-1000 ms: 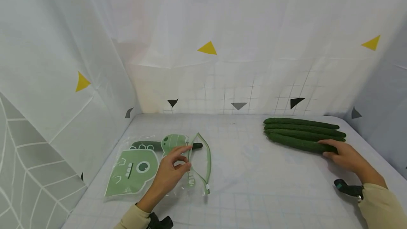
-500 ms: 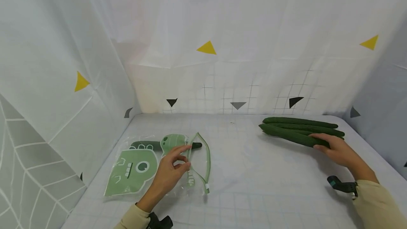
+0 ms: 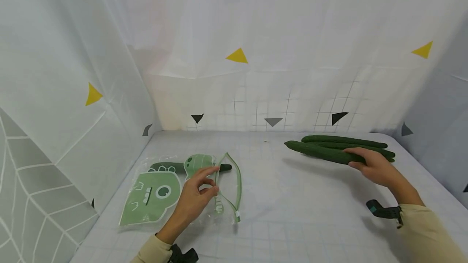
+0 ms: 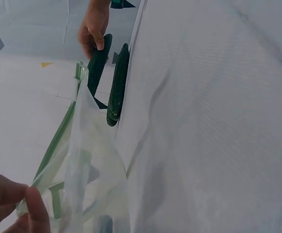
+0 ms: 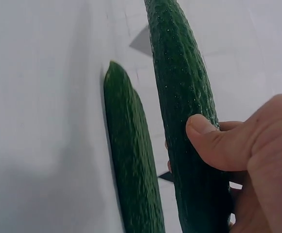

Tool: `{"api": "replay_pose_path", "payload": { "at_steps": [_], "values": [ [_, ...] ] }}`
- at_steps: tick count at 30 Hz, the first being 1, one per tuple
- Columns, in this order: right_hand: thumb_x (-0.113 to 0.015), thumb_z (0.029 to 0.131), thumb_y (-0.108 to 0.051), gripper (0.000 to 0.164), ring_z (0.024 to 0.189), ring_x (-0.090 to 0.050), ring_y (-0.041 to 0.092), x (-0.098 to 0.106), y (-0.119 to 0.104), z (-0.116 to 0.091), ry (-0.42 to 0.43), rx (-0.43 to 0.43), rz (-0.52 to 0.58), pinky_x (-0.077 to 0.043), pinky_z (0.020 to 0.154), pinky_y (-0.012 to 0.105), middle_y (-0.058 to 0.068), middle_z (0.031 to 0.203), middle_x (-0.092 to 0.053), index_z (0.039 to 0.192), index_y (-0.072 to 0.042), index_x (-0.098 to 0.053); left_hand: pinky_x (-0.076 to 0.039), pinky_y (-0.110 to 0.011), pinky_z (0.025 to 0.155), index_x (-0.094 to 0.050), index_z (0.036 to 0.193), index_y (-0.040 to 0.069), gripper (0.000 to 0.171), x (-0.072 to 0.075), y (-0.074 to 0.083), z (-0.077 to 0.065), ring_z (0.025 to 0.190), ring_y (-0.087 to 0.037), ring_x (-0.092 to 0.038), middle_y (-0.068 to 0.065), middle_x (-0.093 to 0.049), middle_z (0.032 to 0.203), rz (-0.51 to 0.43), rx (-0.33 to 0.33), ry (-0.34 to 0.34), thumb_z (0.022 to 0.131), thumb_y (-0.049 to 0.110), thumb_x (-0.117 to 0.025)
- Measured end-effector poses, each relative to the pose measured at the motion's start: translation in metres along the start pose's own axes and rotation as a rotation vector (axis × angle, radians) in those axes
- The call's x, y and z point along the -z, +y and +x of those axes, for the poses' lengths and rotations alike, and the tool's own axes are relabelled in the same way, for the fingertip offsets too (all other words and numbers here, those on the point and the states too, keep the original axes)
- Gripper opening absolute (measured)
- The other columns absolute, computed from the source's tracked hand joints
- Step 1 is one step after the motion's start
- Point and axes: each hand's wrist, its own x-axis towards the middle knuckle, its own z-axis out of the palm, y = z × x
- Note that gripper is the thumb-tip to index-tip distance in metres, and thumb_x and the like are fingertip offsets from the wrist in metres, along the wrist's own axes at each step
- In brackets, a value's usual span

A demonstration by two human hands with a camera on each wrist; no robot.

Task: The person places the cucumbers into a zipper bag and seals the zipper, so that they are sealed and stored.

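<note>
My right hand (image 3: 378, 168) grips a long green cucumber (image 3: 321, 151) near its right end and holds it above the table. In the right wrist view, the thumb lies across the cucumber (image 5: 182, 82) with fingers behind it. My left hand (image 3: 195, 194) pinches the green-edged mouth of a clear zip bag (image 3: 155, 198) printed with a green cartoon monster. The bag's mouth (image 4: 58, 131) gapes in the left wrist view. One cucumber (image 3: 226, 167) lies inside the bag, its dark end showing near the opening; the print covers part of it.
Several cucumbers (image 3: 345, 139) lie side by side at the back right of the table (image 3: 278, 206), partly behind the held one. White cloth walls (image 3: 292, 31) with yellow and dark triangles enclose the table at the back and sides.
The right hand has lifted the front cucumber off the row and carried it left and up. The left hand has stayed still, pinching the bag's edge.
</note>
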Motion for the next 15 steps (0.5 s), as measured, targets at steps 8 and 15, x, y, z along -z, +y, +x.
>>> {"api": "replay_pose_path", "payload": {
  "at_steps": [8,15],
  "values": [
    [-0.071,0.097,-0.001,0.046,0.126,-0.049,0.056,-0.009,-0.026,0.006,0.061,0.061,0.047,-0.042,0.094,0.072,0.034,0.136,-0.056,0.14,0.008,-0.058,-0.059,-0.031,0.077,-0.065,0.141,0.014,0.055,0.0,0.002,-0.001,0.102,-0.034,-0.064,-0.006,-0.057,0.142,0.012,-0.007,0.003,0.092,-0.01,-0.071],
    [-0.07,0.095,0.003,0.045,0.124,-0.052,0.054,-0.015,-0.05,0.009,0.083,0.114,0.065,-0.044,0.094,0.07,0.031,0.134,-0.059,0.139,0.008,-0.059,-0.059,-0.031,0.077,-0.065,0.141,0.014,0.055,-0.001,0.001,0.0,0.1,-0.029,-0.065,-0.006,-0.057,0.141,0.035,-0.019,0.002,0.092,-0.01,-0.071]
  ]
}}
